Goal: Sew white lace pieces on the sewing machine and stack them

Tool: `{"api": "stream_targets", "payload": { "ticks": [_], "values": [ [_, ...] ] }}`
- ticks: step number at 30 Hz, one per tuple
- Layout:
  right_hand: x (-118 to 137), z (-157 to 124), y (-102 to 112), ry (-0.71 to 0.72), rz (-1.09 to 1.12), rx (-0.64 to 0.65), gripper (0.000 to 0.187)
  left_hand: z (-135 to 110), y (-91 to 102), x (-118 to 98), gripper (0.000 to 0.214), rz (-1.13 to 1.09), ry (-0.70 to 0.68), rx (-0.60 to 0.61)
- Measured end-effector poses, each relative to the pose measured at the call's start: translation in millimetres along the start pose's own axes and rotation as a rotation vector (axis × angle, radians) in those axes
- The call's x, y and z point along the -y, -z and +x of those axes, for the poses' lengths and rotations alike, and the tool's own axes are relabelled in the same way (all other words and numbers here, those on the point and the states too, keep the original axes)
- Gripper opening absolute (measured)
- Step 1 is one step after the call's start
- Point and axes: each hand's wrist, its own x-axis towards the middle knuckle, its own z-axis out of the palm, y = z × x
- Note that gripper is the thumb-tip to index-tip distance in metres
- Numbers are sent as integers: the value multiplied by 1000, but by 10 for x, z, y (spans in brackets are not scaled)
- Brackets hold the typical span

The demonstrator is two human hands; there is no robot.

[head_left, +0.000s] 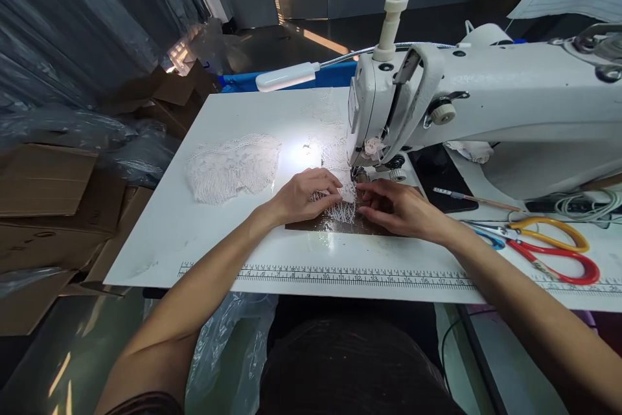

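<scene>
A strip of white fringed lace (341, 211) lies under the needle area of a white sewing machine (510, 88). From the left, my left hand (311, 195) grips the lace, thumb and fingers closed together on it. My right hand (393, 206) pinches the lace's right edge just in front of the presser foot (358, 174). Its fingertips are partly hidden, but they close at the fabric. Beneath both hands is a brown plate (311, 225) set in the white table (204, 243). More lace (333, 149) stretches behind the needle. A separate lace piece (233, 168) lies to the left.
Scissors with yellow and red handles (558, 253) rest at the right beside a thin stick-like tool (479, 200). A printed ruler (340, 277) runs along the front edge. A lamp (287, 77) lights the table from behind. Cardboard boxes (53, 208) stand at the left.
</scene>
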Motion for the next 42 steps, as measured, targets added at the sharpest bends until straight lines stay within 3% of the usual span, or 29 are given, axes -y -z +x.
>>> {"api": "stream_targets", "payload": {
  "ticks": [2, 6, 10, 12, 16, 23, 31, 36, 42],
  "values": [
    [41, 46, -71, -12, 9, -40, 31, 4, -61, -34, 17, 43, -54, -71],
    [62, 66, -155, -13, -11, -129, 20, 1, -181, -53, 12, 191, -164, -92],
    [21, -45, -165, -38, -105, -111, 27, -1, -207, -17, 7, 175, -185, -250],
    [10, -111, -183, 16, -204, -84, 36, -3, -206, 4, 5, 141, -201, -305],
    [4, -186, -247, 124, -276, -72, 34, -12, -224, 26, 7, 167, -264, -197],
    [-22, -246, -299, 127, -200, -114, 29, -26, -256, 28, 9, 264, -290, -82],
    [-85, -91, -93, -40, -27, -107, 29, -59, -235, 27, 14, 245, -228, 13],
    [-194, 34, -47, -89, -185, 2, 34, -99, -227, -2, 16, 277, -209, 27],
    [-306, -60, -201, 45, -188, -89, 36, -89, -242, -6, 12, 356, -268, 8]
  ]
}}
